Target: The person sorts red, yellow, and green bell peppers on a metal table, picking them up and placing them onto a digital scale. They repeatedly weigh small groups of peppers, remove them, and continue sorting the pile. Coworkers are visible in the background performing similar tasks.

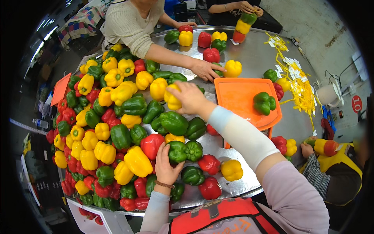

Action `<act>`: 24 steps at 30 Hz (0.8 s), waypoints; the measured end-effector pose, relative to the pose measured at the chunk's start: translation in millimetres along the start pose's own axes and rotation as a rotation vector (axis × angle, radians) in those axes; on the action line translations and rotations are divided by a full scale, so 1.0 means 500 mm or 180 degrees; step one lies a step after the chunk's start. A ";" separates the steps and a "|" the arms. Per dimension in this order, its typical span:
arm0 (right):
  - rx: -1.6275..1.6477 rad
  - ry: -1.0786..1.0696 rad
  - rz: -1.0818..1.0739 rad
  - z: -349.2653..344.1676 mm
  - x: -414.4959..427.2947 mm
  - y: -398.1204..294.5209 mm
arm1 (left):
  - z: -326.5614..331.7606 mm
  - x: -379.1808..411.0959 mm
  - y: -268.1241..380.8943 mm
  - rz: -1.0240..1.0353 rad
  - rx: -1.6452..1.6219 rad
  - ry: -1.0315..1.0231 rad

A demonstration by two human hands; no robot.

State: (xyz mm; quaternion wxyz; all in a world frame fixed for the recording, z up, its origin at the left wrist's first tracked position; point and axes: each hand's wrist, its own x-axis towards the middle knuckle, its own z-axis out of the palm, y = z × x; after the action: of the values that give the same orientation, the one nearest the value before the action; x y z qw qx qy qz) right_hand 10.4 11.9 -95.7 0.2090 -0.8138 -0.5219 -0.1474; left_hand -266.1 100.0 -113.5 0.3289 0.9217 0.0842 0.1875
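Note:
My right hand is closed around a yellow bell pepper above the near edge of a large pepper pile. Below it, my left hand has its fingers and thumb around a green bell pepper. A red bell pepper lies just left of those fingers. Another green pepper touches the held one on its right. To the right of my right hand is an orange scale tray with one green pepper on it.
The metal table bears loose peppers in red, yellow and green. Yellow tape strips with white tags lie at the right. Across the table, a co-worker's hand reaches near the scale. Other people hold stacked peppers at the back and right.

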 end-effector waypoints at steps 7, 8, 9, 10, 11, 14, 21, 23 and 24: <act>-0.0037 0.1648 0.1576 -0.236 -0.248 -0.027 | -0.003 0.004 0.007 -0.0003 -0.0057 -0.0059; -0.0197 0.1687 0.1705 -0.232 -0.284 -0.017 | -0.003 0.003 0.006 0.0020 -0.0048 -0.0046; -0.0349 0.1721 0.1839 -0.230 -0.304 -0.017 | -0.003 0.000 0.002 0.0038 -0.0032 -0.0038; -0.0493 0.1666 0.1822 -0.228 -0.318 -0.017 | -0.002 -0.002 -0.001 0.0035 -0.0068 -0.0036; -0.0634 0.1606 0.1801 -0.227 -0.327 -0.017 | 0.003 -0.004 -0.002 0.0083 -0.0053 -0.0004; -0.0945 0.1398 0.1830 -0.241 -0.341 -0.019 | 0.011 -0.011 -0.024 0.0111 0.0042 0.0042; -0.1035 0.0988 0.2032 -0.264 -0.419 -0.023 | 0.033 -0.011 -0.019 0.0142 -0.0002 0.0213; -0.0835 0.1090 0.1928 -0.264 -0.419 -0.035 | 0.027 -0.020 -0.015 0.0094 0.0008 0.0225; -0.0785 0.1112 0.1893 -0.265 -0.417 -0.042 | 0.023 -0.023 -0.016 0.0032 0.0019 0.0206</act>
State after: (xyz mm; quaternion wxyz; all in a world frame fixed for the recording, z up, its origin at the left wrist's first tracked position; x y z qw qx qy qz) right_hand -97.7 -210.3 -72.1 0.2290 -0.9115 -0.1972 -0.2789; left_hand -272.3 96.4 -130.2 0.3222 0.9166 0.0907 0.2187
